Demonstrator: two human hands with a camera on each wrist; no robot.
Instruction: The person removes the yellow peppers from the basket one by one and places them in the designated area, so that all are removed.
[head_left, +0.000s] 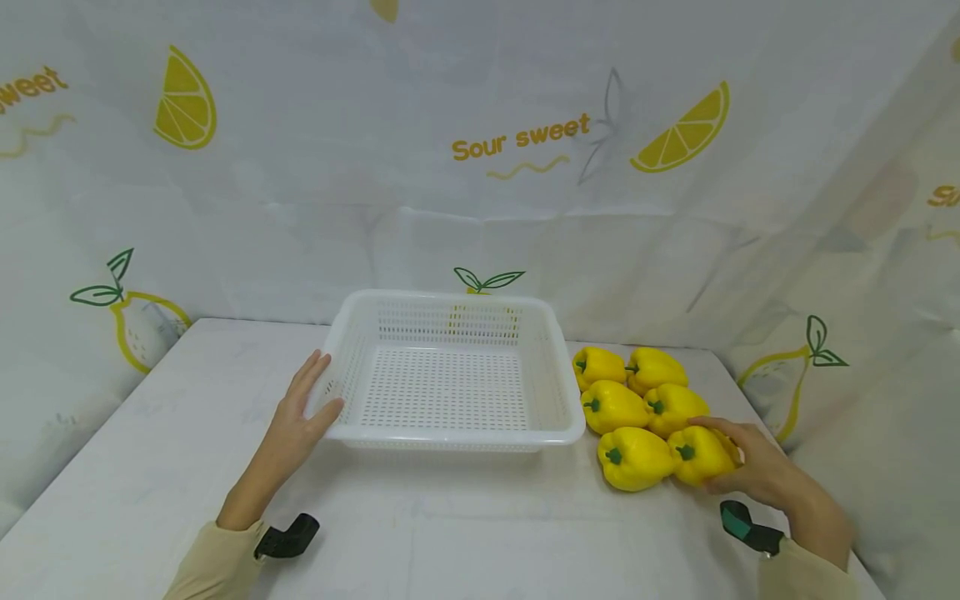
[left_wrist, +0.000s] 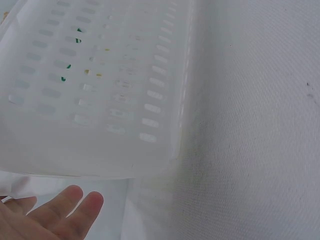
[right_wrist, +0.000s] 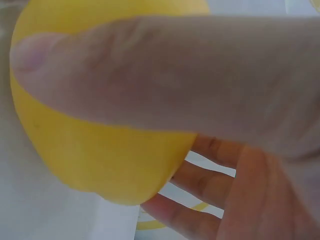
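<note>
A white slotted plastic basket (head_left: 450, 437) stands on the table with nothing in it. At its left side is my left hand (head_left: 303, 408), fingers straight and spread, thumb over the near left corner. In the left wrist view the fingertips (left_wrist: 91, 202) show beside the basket wall (left_wrist: 85, 145). My right hand (head_left: 761, 467) grips the nearest right yellow bell pepper (head_left: 701, 457), its green stem facing left. The right wrist view shows the thumb (right_wrist: 100, 80) across the pepper (right_wrist: 120, 165) and the other fingers curled behind it.
Several more yellow bell peppers, such as the near left one (head_left: 636, 460) and a back one (head_left: 656, 368), lie in rows right of the basket. A white cloth covers the table (head_left: 465, 533). Behind it hangs a lemon-print curtain (head_left: 315, 167).
</note>
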